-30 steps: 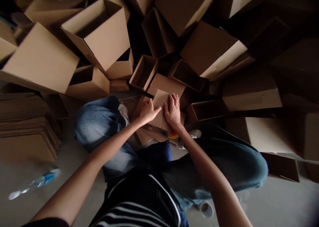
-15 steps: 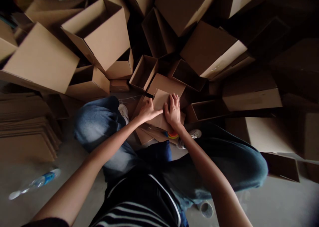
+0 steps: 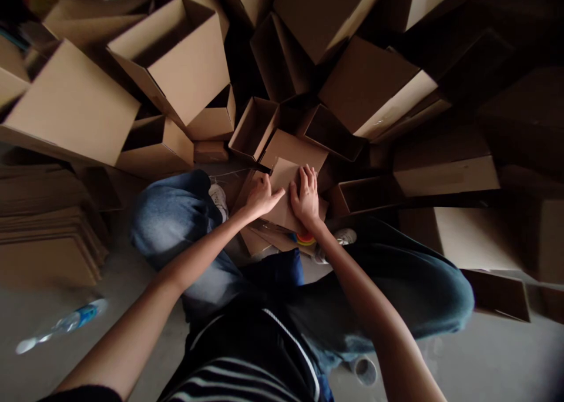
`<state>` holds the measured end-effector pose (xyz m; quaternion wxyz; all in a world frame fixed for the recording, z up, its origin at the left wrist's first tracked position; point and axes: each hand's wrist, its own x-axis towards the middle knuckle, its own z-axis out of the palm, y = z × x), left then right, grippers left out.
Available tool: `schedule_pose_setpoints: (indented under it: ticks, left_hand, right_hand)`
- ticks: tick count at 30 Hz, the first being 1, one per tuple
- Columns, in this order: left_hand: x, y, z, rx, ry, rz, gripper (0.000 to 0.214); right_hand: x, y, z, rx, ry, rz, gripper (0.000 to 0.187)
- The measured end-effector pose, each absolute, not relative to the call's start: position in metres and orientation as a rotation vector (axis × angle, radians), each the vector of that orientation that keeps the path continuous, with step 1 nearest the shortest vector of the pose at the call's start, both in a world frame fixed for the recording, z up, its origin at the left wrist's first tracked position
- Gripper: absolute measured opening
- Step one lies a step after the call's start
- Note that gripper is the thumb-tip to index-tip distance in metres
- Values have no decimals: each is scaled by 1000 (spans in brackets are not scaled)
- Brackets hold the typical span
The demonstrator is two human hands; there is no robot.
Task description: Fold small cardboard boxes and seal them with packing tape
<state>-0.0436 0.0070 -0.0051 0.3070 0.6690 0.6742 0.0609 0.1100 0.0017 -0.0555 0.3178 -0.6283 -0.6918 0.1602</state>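
The person is sitting cross-legged on a concrete floor (image 3: 132, 355), with both forearms reaching forward and inward from the near side, elbows apart and wrists angled toward each other. The left hand (image 3: 263, 197) is lying across the left edge of a small cardboard box (image 3: 293, 150), its fingers half curled and pointing right. The right hand (image 3: 306, 196) is pressing down on the same cardboard, palm low and fingers slightly spread, pointing far. Neither hand is pinching anything. Between them, a cardboard flap (image 3: 282, 177) is standing slightly raised, with the fingertips of both hands just beside it. The box is sitting just beyond the person's crossed legs in blue jeans (image 3: 176, 223), above a white sneaker (image 3: 343, 236) and a rainbow-coloured roll (image 3: 305, 238). Open corrugated cartons (image 3: 171, 61) are piled at odd angles across the far side, and a stack of flattened cardboard sheets (image 3: 44, 231) is lying to the left. A plastic water bottle (image 3: 66, 325) is resting on the floor at near left, and a small grey roll (image 3: 365, 371) is standing at near right.
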Motion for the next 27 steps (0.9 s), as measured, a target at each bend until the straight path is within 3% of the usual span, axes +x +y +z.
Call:
schedule_pose_setpoints:
  ticks: [12,27]
  left_hand:
    - [-47,7,-6,1769,1723,212,78]
    - [-44,7,-15,1747,1808,265,62]
  right_hand:
    - [111,2,-59,-1639,-1809,418,57]
    - [109,2,-57,-1650,-1813,419,57]
